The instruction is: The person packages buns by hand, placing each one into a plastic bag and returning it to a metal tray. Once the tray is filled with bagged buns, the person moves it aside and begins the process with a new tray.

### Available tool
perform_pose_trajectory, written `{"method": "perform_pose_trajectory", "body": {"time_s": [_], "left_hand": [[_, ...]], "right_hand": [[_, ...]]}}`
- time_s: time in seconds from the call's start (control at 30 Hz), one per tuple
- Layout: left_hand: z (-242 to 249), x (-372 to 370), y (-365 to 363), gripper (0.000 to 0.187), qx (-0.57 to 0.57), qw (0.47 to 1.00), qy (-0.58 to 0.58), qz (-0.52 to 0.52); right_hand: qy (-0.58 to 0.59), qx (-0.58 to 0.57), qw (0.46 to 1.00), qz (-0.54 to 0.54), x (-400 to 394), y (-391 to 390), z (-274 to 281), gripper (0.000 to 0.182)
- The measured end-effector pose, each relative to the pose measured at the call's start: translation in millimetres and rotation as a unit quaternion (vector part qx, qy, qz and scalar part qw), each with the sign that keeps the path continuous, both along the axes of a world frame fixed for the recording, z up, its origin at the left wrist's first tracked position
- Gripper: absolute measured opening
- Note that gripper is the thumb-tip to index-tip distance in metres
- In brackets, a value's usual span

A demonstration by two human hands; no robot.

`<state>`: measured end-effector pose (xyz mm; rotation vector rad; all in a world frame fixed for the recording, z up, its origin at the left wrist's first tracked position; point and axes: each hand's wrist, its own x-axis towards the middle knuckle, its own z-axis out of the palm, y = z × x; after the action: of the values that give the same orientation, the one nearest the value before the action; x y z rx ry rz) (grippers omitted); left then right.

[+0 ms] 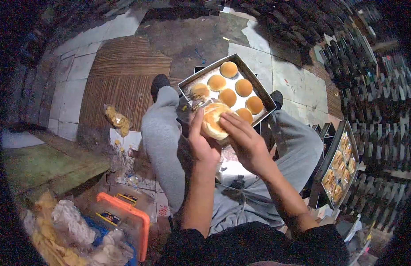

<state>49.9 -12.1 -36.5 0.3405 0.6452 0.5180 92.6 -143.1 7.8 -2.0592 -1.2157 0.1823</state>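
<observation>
A round golden bun (215,120), seemingly in clear plastic, is held between my two hands above the near left corner of a tray. My left hand (202,141) cups its left and lower side. The fingers of my right hand (244,136) press on its right side. Beyond them the square metal tray (257,83) with a white base holds several round golden-brown buns (227,97). Clear plastic lies by the tray's left side, near my fingertips. The underside of the held bun is hidden.
On the right stands a dark tray (333,162) of wrapped breads, before stacks of dark trays (373,128). An orange-rimmed box (145,230) and plastic bags (74,226) are at the lower left. A bag of yellowish pieces (117,120) lies on the floor.
</observation>
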Motion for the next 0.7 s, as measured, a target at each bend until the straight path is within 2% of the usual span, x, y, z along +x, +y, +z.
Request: {"method": "perform_pose_trajectory", "body": {"time_s": [0.03,0.07,0.13,0.17,0.2,0.27,0.3,0.33,0.4,0.47,0.53,0.57,0.6,0.67,0.7], "left_hand": [[-10,0,2,0.04,0.016,1.0,0.009,0.014],[-19,-4,5,0.04,0.02,1.0,0.01,0.011],[-14,-9,10,0.041,-0.03,0.993,-0.093,-0.058],[-8,-10,-8,0.046,0.061,0.993,-0.079,-0.057],[-7,-7,-27,0.05,0.069,0.997,0.021,-0.039],[1,-6,-47,0.054,0.042,0.995,-0.086,-0.039],[6,-5,-46,0.054,0.073,0.994,-0.072,-0.03],[3,-7,-38,0.053,0.041,0.99,-0.112,-0.069],[11,-14,-56,0.057,0.036,0.986,-0.088,-0.14],[16,-9,-95,0.057,0.222,0.971,0.014,-0.086],[1,-5,-97,0.054,0.242,0.968,0.03,-0.055],[-7,-9,-77,0.052,0.169,0.976,0.017,-0.134],[-14,-10,-56,0.051,0.093,0.973,0.005,-0.212],[12,-10,-40,0.053,0.025,0.992,-0.021,-0.123],[12,-13,-42,0.054,0.039,0.989,-0.056,-0.132]], "right_hand": [[0.051,-0.002,0.999,0.004,-3,-6,0,0.061],[0.051,0.002,0.999,0.002,-10,-9,-1,0.061],[0.108,0.0,0.994,0.034,-23,-14,-3,0.061],[0.093,0.01,0.995,0.026,-23,-16,-2,0.066],[0.089,0.017,0.996,0.021,-23,-21,-1,0.066],[0.07,0.053,0.996,-0.03,-22,-32,1,0.067],[0.079,0.062,0.995,-0.022,-24,-37,-3,0.068],[0.077,0.071,0.994,-0.026,-28,-43,-5,0.068],[0.061,0.054,0.996,-0.022,-36,-49,-6,0.068],[0.094,0.078,0.99,-0.07,-35,-53,-16,0.066],[0.135,0.074,0.985,-0.081,-35,-59,-21,0.063],[0.088,0.077,0.993,-0.032,-40,-62,-21,0.059],[0.147,0.117,0.982,-0.014,-51,-64,-9,0.048],[0.207,0.116,0.971,0.041,-62,-77,8,0.034],[0.206,0.12,0.97,0.044,-61,-77,16,0.034]]}}
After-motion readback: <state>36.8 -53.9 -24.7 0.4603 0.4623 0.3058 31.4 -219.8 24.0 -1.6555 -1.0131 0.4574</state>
